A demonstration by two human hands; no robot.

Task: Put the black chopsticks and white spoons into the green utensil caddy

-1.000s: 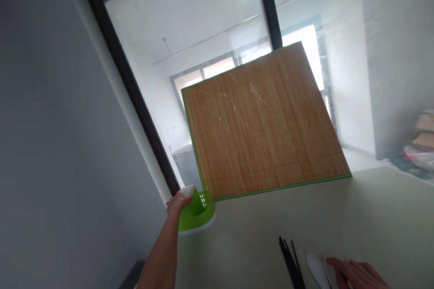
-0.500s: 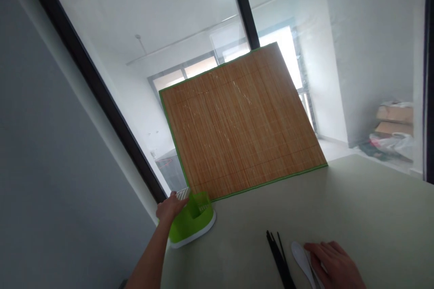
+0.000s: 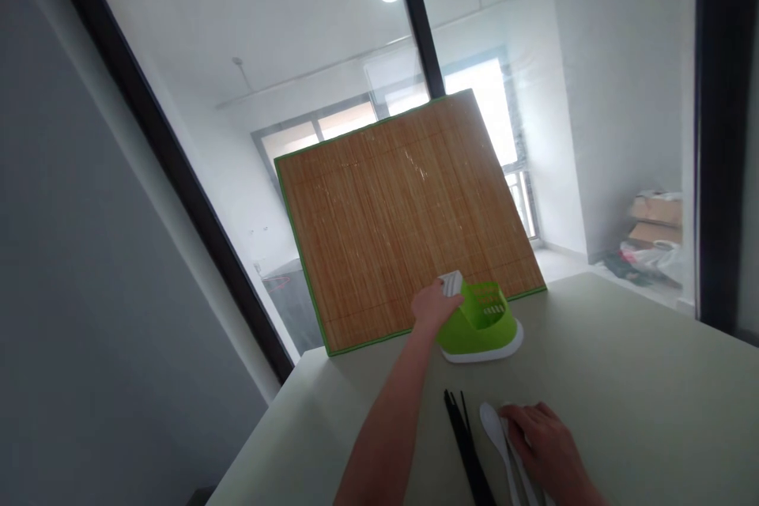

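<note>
The fingers of the left hand (image 3: 432,307) are closed over the white slatted part (image 3: 451,283) at the left top of the green holder (image 3: 474,340), with the thumb on the near side. This holder looks like thin plastic, so I judge it is light and rather stiff, not fragile, but smooth and perhaps a little slippery. The slatted part seems a good place for the grip, although it is at one side and the body could tilt; the wall of the open cup would also serve. The body lies to the right of these fingers and below them, above its white base (image 3: 483,356); whether this base touches the table (image 3: 622,379) I cannot tell. Nearer, the right hand (image 3: 545,439) has bent fingers over a white utensil (image 3: 520,465); a firm hold is not clear. Beside it lie a white spoon (image 3: 490,421) and black chopsticks (image 3: 466,451). Behind the holder leans a bamboo mat (image 3: 391,229).
</note>
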